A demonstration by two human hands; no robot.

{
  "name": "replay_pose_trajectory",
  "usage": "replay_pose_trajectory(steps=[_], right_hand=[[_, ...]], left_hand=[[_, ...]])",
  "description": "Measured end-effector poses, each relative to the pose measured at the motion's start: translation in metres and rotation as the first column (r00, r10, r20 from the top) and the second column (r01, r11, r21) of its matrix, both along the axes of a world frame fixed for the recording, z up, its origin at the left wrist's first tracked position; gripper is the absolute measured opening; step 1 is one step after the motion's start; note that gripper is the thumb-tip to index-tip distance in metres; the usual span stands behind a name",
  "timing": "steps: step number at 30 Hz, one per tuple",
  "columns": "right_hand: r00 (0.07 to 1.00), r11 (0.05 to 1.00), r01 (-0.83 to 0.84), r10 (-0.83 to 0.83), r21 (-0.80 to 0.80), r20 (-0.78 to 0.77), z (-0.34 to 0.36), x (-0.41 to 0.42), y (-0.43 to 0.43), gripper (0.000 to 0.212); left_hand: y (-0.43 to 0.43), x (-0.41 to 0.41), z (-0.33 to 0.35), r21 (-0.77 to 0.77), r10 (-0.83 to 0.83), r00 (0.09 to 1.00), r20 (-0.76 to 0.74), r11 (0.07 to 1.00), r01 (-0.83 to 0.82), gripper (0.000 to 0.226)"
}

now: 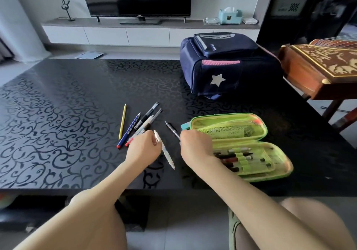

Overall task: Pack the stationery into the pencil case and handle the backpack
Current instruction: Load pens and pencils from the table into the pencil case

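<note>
Here, centre frame, both hands are working over the black patterned table (58,114). My left hand (144,146) is curled around a pale pen (164,149), its clip end up by the knuckles and its tip pointing toward the lower edge of the frame; the grip looks like a pick-up hold, suited to carrying it rightward. My right hand (195,145) is clenched on a dark pen (172,130) whose tip sticks out to the upper left, the hand itself just at the left end of the pencil case (241,145).

The case lies open, right of centre, both green halves flat. The lower half already carries several pens under elastic loops; the upper half has a mesh pocket. Lying open like that, I judge, it gives direct access to the loops.

Loose stock left of my hands: a yellow pencil (122,122), a blue dotted pencil (129,131) and a small cluster of pens (148,118), fanned out, none in the case yet.

The backpack (222,66) stands closed at upper right, well apart from the case, untouched. A wooden zither (318,72) juts in at the right edge.

Packing is partway, by my reading; the backpack step is not begun.
</note>
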State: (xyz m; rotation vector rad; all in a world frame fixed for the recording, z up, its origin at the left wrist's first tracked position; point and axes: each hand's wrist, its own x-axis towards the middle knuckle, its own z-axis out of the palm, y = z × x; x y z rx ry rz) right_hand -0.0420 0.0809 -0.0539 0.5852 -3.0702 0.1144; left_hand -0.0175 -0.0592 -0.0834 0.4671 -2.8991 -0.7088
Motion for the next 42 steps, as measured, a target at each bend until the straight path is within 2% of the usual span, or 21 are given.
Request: replay_pose_trajectory(steps=[3, 6, 8, 11, 13, 15, 18, 20, 22, 24, 26, 28, 31, 33, 35, 37, 39, 42], right_hand=[[0.997, 0.995, 0.016, -0.023, 0.100, 0.070, -0.004, -0.015, -0.019, 0.032], [0.993, 0.997, 0.030, -0.039, 0.075, 0.116, -0.002, -0.018, -0.023, 0.030], [0.992, 0.999, 0.053, -0.052, -0.004, 0.118, 0.004, -0.014, -0.016, 0.022], [0.999, 0.988, 0.021, -0.016, -0.153, 0.038, 0.017, -0.004, 0.028, 0.006], [0.998, 0.975, -0.041, 0.049, -0.218, 0.033, 0.026, 0.002, 0.073, 0.011], [0.990, 0.978, -0.089, 0.108, -0.190, 0.094, 0.033, 0.009, 0.121, 0.015], [0.979, 0.992, -0.103, 0.115, -0.077, 0.170, 0.028, 0.017, 0.171, 0.018], [0.981, 0.994, -0.103, 0.105, -0.023, 0.163, 0.020, 0.023, 0.189, 0.020], [0.986, 0.993, -0.116, 0.116, -0.013, 0.118, 0.009, 0.027, 0.194, 0.022], [0.988, 0.990, -0.129, 0.133, -0.047, 0.078, -0.001, 0.030, 0.191, 0.021], [0.989, 0.984, -0.150, 0.150, -0.100, -0.005, -0.009, 0.033, 0.184, 0.016], [0.987, 0.971, -0.159, 0.150, -0.178, -0.065, -0.014, 0.035, 0.180, 0.017], [0.994, 0.943, -0.093, 0.105, -0.318, 0.019, -0.019, 0.034, 0.185, 0.025], [0.997, 0.900, -0.071, 0.073, -0.430, -0.011, -0.018, 0.031, 0.189, 0.026], [0.994, 0.844, -0.013, -0.047, -0.537, -0.098, -0.018, 0.026, 0.194, 0.030], [0.972, 0.745, 0.138, -0.229, -0.652, -0.056, -0.016, 0.022, 0.198, 0.032], [0.939, 0.676, 0.265, -0.344, -0.688, 0.024, -0.015, 0.018, 0.201, 0.033], [0.936, 0.702, 0.301, -0.348, -0.646, 0.058, -0.016, 0.014, 0.200, 0.032]], left_hand=[[0.000, -0.007, -0.008, -0.207, -0.278, 0.959, 0.044, 0.937, 0.281, 0.037], [-0.010, -0.013, -0.014, -0.386, -0.467, 0.884, 0.018, 0.812, 0.437, 0.032], [-0.018, -0.015, -0.016, -0.490, -0.555, 0.832, 0.007, 0.723, 0.486, 0.036], [-0.024, -0.013, -0.012, -0.624, -0.634, 0.771, 0.054, 0.582, 0.522, 0.049], [-0.027, -0.013, -0.008, -0.649, -0.661, 0.747, 0.068, 0.539, 0.537, 0.050], [-0.028, -0.015, -0.008, -0.657, -0.671, 0.735, 0.097, 0.511, 0.554, 0.048], [-0.028, -0.015, -0.010, -0.628, -0.645, 0.749, 0.154, 0.521, 0.578, 0.040], [-0.030, -0.011, -0.011, -0.574, -0.614, 0.775, 0.150, 0.584, 0.574, 0.034], [-0.028, -0.006, -0.006, -0.471, -0.538, 0.841, 0.057, 0.728, 0.498, 0.018], [-0.016, 0.001, 0.006, -0.288, -0.427, 0.901, -0.072, 0.874, 0.392, 0.004], [0.012, 0.009, 0.023, -0.152, -0.363, 0.916, -0.168, 0.928, 0.340, 0.008], [0.046, 0.018, 0.037, -0.081, -0.400, 0.894, -0.204, 0.917, 0.392, 0.009], [0.091, 0.024, 0.036, -0.071, -0.532, 0.827, -0.182, 0.846, 0.528, 0.014], [0.110, 0.021, 0.026, -0.080, -0.579, 0.801, -0.151, 0.815, 0.574, 0.013], [0.121, 0.017, 0.017, -0.081, -0.595, 0.797, -0.103, 0.804, 0.589, 0.015], [0.128, 0.014, 0.012, -0.078, -0.619, 0.784, -0.049, 0.785, 0.615, 0.018], [0.130, 0.011, 0.010, -0.082, -0.652, 0.759, -0.001, 0.756, 0.649, 0.021], [0.130, 0.009, 0.013, -0.053, -0.667, 0.742, 0.062, 0.740, 0.670, 0.028]])
